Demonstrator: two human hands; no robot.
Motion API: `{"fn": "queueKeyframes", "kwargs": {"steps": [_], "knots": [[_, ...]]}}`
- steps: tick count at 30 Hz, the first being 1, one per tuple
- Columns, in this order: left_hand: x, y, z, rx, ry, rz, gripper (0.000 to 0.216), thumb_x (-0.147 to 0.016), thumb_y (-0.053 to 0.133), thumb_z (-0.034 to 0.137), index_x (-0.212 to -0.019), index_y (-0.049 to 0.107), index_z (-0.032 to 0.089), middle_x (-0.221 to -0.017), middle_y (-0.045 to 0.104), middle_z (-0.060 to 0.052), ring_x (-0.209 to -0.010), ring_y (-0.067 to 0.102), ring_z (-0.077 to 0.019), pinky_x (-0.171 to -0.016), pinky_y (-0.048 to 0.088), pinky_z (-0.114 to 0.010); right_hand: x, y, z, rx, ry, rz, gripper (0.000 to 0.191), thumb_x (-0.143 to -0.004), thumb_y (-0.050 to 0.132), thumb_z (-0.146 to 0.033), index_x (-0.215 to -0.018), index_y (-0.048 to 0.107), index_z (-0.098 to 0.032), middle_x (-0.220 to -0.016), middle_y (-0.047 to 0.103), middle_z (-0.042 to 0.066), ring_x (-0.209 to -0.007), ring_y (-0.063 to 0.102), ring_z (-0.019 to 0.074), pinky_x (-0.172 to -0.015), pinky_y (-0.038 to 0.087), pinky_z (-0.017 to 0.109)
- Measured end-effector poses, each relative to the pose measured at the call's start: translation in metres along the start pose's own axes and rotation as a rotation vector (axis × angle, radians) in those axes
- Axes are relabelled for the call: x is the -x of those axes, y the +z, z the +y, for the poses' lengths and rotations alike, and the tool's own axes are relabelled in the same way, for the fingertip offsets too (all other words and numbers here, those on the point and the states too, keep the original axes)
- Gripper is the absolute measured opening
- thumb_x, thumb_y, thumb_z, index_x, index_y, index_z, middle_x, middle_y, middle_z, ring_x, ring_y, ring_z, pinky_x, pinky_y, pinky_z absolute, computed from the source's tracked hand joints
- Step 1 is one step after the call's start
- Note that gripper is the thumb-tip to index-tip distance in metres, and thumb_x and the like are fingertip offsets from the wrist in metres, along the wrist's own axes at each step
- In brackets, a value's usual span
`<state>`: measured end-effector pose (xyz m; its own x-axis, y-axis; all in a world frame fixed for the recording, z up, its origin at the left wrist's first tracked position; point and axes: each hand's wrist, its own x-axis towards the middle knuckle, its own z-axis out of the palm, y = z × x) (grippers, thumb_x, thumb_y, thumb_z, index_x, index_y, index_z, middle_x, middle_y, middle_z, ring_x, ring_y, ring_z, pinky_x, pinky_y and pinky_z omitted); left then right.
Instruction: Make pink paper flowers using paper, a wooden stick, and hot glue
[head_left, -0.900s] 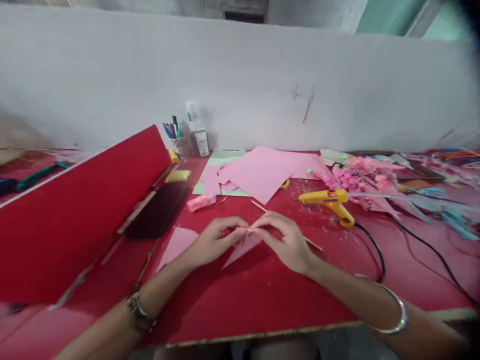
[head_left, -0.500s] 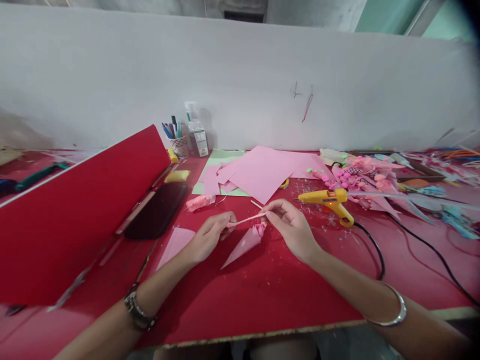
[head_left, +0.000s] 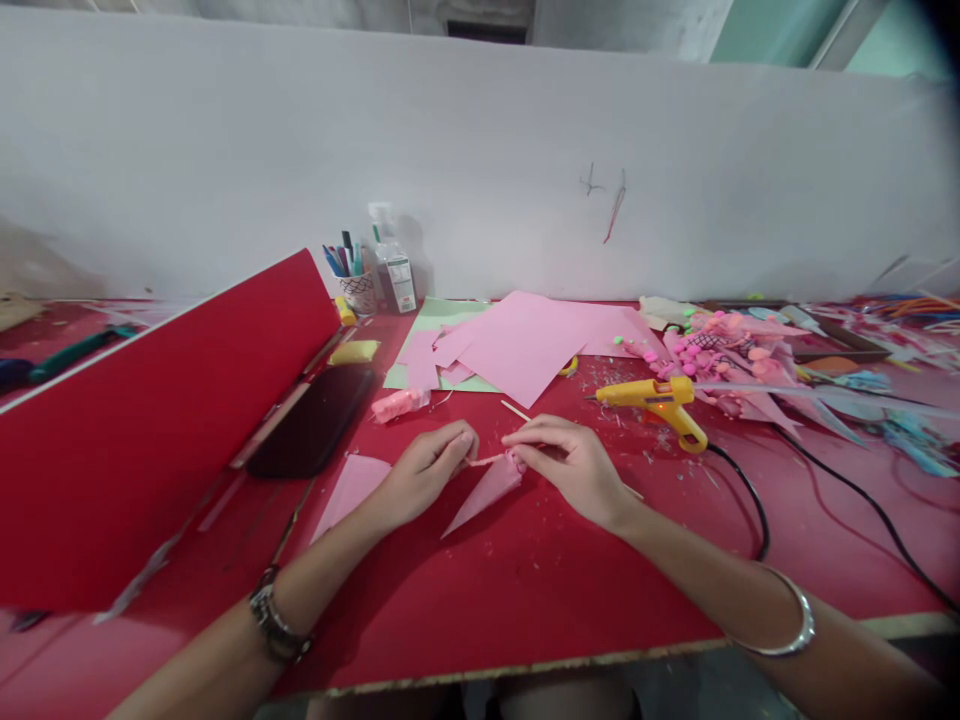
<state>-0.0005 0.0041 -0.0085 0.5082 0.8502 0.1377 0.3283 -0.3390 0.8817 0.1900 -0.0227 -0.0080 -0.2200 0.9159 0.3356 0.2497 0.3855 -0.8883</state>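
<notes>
A thin pink strip [head_left: 487, 460] stretches between my hands, just above the red table. My left hand [head_left: 431, 465] is closed in a pinch on its left end. My right hand [head_left: 570, 460] pinches near the strip's right end, its fingertips close to the gathered top of a pink paper cone [head_left: 484, 495]. The cone lies on the table with its point toward me, below the strip. Whether my right fingers also touch the cone cannot be made out. A thin pale stick [head_left: 515, 410] lies just beyond my right fingers.
A yellow glue gun [head_left: 652, 395] with a black cord lies at the right, before a pile of pink decorated cones [head_left: 739, 350]. Pink paper sheets [head_left: 525, 345] lie behind my hands. Left are a wrapped pink lump [head_left: 400, 404], a dark phone [head_left: 311, 425] and a red board [head_left: 165, 430].
Both hands have lowered slightly and come closer together, so less of the strip shows between them. My right hand has moved left to the cone's top.
</notes>
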Motion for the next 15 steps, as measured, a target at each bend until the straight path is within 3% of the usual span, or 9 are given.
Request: {"fn": "queueKeyframes", "kwargs": {"steps": [7,10,15], "knots": [[-0.0001,-0.0006,-0.0001,-0.045,0.06,0.008,0.026,-0.081,0.041,0.033,-0.062,0.03,0.018,-0.059,0.031,0.005,-0.054,0.031,-0.0087,-0.053,0.03,-0.021,-0.001,0.0009,-0.0026,0.001,-0.045,-0.002,0.015,-0.075,0.053,-0.013,-0.085,0.062,-0.019,-0.082,0.058,0.002,-0.076,0.055,0.0101,-0.066,0.044,0.021],[-0.0023,-0.0005,0.0005,-0.12,0.086,0.065,0.028,-0.076,0.049,0.027,-0.063,0.025,0.019,-0.064,0.035,0.004,-0.059,0.034,-0.0093,-0.058,0.032,-0.022,-0.0015,0.0009,-0.0017,-0.016,-0.046,-0.015,0.015,-0.076,0.052,-0.014,-0.086,0.062,-0.019,-0.082,0.058,0.002,-0.076,0.055,0.0101,-0.066,0.044,0.021],[-0.004,0.0002,-0.0009,-0.136,0.108,0.09,0.021,-0.078,0.042,0.018,-0.063,0.027,0.019,-0.069,0.042,0.002,-0.064,0.038,-0.0101,-0.063,0.033,-0.023,-0.0018,0.0003,0.0004,-0.019,-0.044,-0.005,0.014,-0.077,0.05,-0.016,-0.084,0.062,-0.019,-0.081,0.059,0.002,-0.075,0.056,0.0108,-0.066,0.044,0.023]]}}
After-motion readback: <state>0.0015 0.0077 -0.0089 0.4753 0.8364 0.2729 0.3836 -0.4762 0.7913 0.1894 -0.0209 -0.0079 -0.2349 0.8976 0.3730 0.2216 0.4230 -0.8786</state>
